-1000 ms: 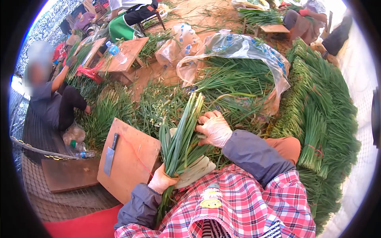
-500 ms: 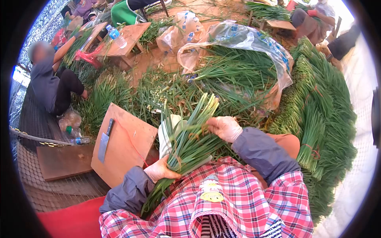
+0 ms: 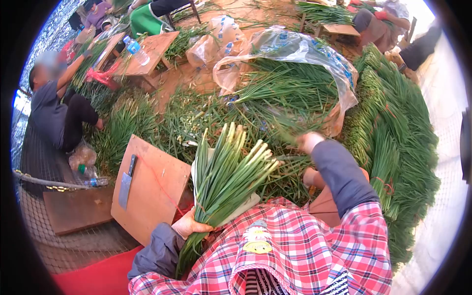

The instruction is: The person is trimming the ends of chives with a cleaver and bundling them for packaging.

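Note:
Wrapped round the lower part of a bunch of long green stalks (image 3: 226, 177), my left hand (image 3: 191, 224) holds it over my lap, the pale stalk ends fanned upward. Out to the right of the bunch is my right hand (image 3: 310, 141), blurred, its fingers closed at a few smeared green leaves (image 3: 287, 132). A white cloth or sheet shows partly behind the bunch. Left of the bunch lies a tilted wooden board (image 3: 147, 191) with a cleaver (image 3: 128, 182) on it.
Stacked green bundles (image 3: 393, 142) stand at the right. Ahead, an open plastic bag (image 3: 314, 54) holds more stalks. Loose greens (image 3: 196, 110) cover the ground. A person (image 3: 54, 108) sits at the left by a low wooden table (image 3: 147, 54); other people are farther back.
My right hand has moved away from the bunch, up and to the right, with a few leaves. The bunch in my left hand has spread, showing more pale ends.

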Available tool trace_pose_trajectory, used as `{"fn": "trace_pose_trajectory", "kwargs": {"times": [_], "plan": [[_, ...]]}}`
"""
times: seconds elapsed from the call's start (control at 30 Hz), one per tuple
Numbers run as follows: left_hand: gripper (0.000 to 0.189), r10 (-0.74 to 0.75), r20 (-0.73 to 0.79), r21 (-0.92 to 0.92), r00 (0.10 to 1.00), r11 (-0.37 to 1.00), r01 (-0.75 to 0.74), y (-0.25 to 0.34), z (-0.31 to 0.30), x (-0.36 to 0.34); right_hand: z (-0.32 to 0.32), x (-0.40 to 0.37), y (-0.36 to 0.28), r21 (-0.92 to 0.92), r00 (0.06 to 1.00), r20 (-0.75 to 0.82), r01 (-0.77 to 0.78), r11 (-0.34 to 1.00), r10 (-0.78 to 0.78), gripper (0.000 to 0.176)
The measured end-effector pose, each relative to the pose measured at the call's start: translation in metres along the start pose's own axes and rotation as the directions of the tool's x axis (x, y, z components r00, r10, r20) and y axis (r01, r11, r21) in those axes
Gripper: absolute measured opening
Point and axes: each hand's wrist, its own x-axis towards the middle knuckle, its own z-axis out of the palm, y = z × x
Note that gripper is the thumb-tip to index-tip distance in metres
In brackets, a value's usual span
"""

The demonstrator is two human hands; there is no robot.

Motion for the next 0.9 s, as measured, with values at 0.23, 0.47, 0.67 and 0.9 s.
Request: {"fn": "trace_pose_trajectory", "kwargs": {"times": [0.23,0.47,0.67,0.9], "plan": [[0.065,0.009,0.017,-0.033,1.0,0.999,-0.009,-0.007,-0.005,0.012,0.017,-0.026,-0.081,0.866,0.939,-0.116,0.255,0.431,-0.323,0.074],[0.062,0.144,-0.128,-0.019,0.981,0.989,-0.148,-0.022,0.012,0.016,0.018,-0.022,-0.105,0.792,0.971,-0.211,0.235,0.563,-0.109,0.078],[0.056,0.259,-0.161,-0.037,0.952,0.963,-0.268,-0.039,0.018,0.023,0.027,-0.019,-0.092,0.723,0.975,0.067,0.098,0.684,-0.21,0.068],[0.056,0.303,-0.212,0.164,0.929,0.948,-0.272,-0.033,0.036,0.022,0.004,-0.009,-0.083,0.866,0.897,0.004,0.217,0.45,-0.442,0.063]]}}
